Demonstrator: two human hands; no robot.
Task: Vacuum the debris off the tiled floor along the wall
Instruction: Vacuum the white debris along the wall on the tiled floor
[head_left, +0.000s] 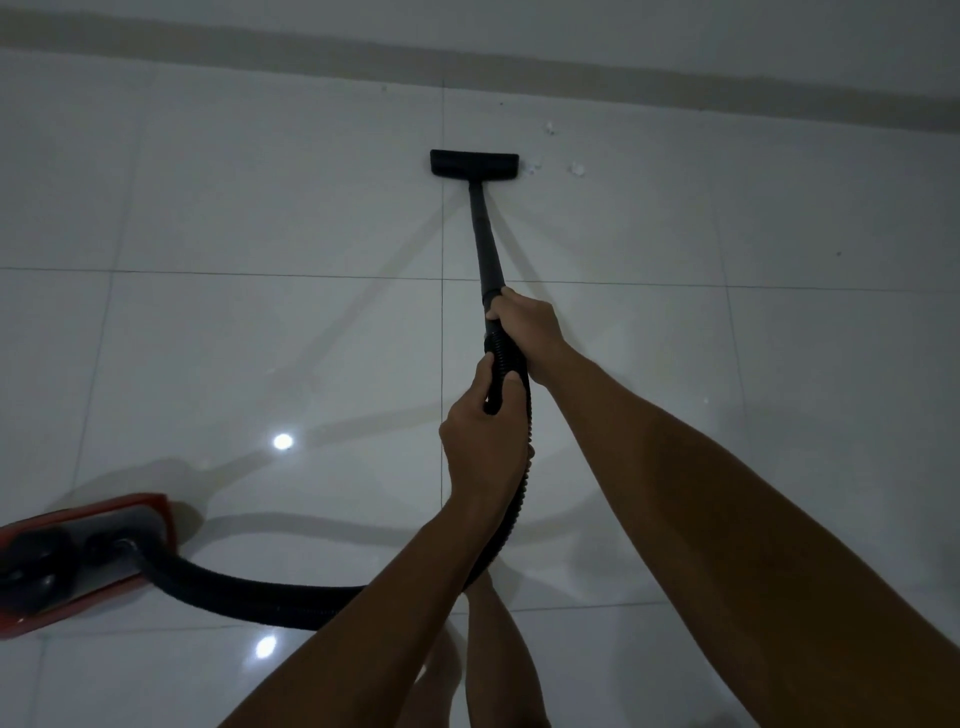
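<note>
- Vacuum body (78, 558): red, at the floor's near-left edge.
- Hose (249, 590): ribbed, bendy; my left hand (480, 436) wraps it.
- Wand (483, 234): stiff, light I judge; my right hand (524, 325) grips its upper end.
- Nozzle (474, 163): flat down near the wall.
- Debris (575, 168): white, featherlight crumbs, just right of the nozzle.

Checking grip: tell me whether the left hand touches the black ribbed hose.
Touching: head view shows left hand fingers wrapped round the black ribbed hose.

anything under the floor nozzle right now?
Cannot tell: the floor nozzle sits flat on the tiled floor and hides what it covers. White debris lies uncovered just right of it, more nearer the wall.
</note>
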